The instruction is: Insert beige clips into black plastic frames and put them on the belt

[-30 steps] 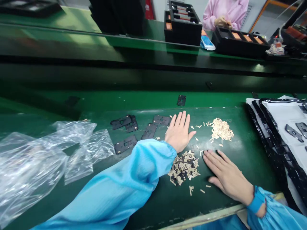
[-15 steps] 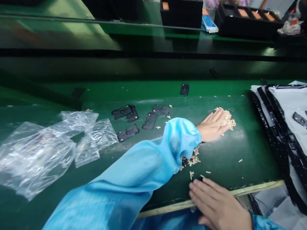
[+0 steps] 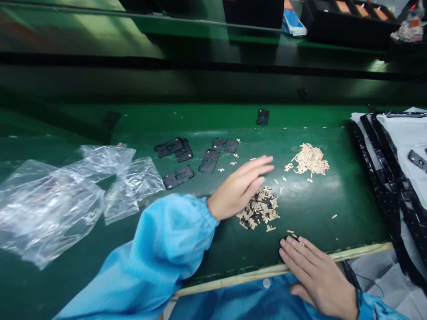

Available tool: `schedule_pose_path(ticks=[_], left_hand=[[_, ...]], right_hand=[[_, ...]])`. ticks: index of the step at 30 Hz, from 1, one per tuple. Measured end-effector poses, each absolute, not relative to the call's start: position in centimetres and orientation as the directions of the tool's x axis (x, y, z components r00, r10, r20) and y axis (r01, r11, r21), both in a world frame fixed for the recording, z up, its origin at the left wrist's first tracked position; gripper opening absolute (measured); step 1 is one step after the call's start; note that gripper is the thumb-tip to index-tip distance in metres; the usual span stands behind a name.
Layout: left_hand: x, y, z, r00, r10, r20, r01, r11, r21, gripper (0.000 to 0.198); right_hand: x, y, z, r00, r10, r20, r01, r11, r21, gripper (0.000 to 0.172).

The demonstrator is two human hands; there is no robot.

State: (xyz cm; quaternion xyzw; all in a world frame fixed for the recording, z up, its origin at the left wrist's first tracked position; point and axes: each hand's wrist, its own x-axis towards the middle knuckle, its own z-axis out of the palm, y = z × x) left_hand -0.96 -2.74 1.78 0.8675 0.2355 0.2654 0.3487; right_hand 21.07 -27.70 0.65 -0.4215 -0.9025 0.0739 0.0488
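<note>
My left hand (image 3: 238, 189), in a blue sleeve, hovers or rests at the left edge of a mixed pile of small beige and black pieces (image 3: 259, 208). Its fingers are stretched out and hold nothing that I can see. My right hand (image 3: 318, 278) lies open at the front edge of the green table (image 3: 333, 200), fingers together and straight. Some small beige strips lie just by its fingertips. Farther back on the right sits a heap of small beige pieces (image 3: 312, 159), with neither hand on it.
Several flat black plastic plates (image 3: 208, 161) lie left of centre, and one small black plate (image 3: 263, 117) farther back. Clear plastic bags (image 3: 50, 209) cover the left. Black-edged white sheets (image 3: 405, 146) are stacked on the right. A black divided box (image 3: 348, 22) stands on the back shelf.
My left hand has come back from the beige heap to the mixed pile, uncovering both. My right hand has shifted slightly right along the table edge.
</note>
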Motion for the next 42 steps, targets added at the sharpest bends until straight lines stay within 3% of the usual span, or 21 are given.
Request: schedule_pose_path(ticks=[7, 14, 18, 23, 25, 29, 34, 39, 42], left_hand=[[-3.8, -11.8, 1.0, 0.908, 0.138, 0.396, -0.084, -0.865, 0.494, 0.029], [-4.1, -15.3, -1.0, 0.981, 0.084, 0.177, 0.013, -0.929, 0.37, 0.048], [-4.2, -15.0, -0.9, 0.988, 0.095, 0.12, 0.043, -0.926, 0.374, 0.054], [-3.9, -15.1, -1.2, 0.985, 0.106, 0.139, 0.044, -0.919, 0.391, 0.054], [-3.9, -15.3, -1.4, 0.977, 0.123, 0.173, 0.048, -0.922, 0.384, 0.051], [-5.1, -15.2, -1.7, 0.909, 0.238, 0.342, 0.099, -0.921, 0.377, 0.047], [-7.7, -12.4, -1.7, 0.657, 0.621, 0.427, 0.4, -0.768, 0.5, 0.048], [-8.1, -7.6, -1.7, 0.536, 0.76, 0.367, 0.599, -0.649, 0.47, 0.039], [-7.1, -5.6, -1.8, 0.581, 0.748, 0.321, 0.63, -0.663, 0.405, 0.04]], right_hand=[[23.9, -23.4, 0.0, -0.547, 0.83, -0.105, 0.831, 0.523, -0.191, 0.077], [25.7, -15.1, 0.1, -0.447, 0.894, 0.029, 0.886, 0.448, -0.12, 0.067], [24.5, -14.8, 0.0, -0.596, 0.802, 0.024, 0.788, 0.591, -0.17, 0.06], [24.5, -12.9, -0.1, -0.397, 0.915, 0.072, 0.906, 0.403, -0.126, 0.056], [25.1, -13.5, 0.4, -0.368, 0.924, 0.101, 0.918, 0.378, -0.122, 0.057], [25.5, -20.2, 1.2, -0.465, 0.878, 0.113, 0.856, 0.478, -0.196, 0.061], [25.3, -27.8, -0.5, -0.554, 0.826, 0.101, 0.809, 0.563, -0.17, 0.066], [26.8, -23.3, -2.0, -0.353, 0.932, 0.076, 0.92, 0.361, -0.154, 0.069], [26.3, -18.6, -1.4, -0.25, 0.945, 0.21, 0.952, 0.28, -0.125, 0.068]])
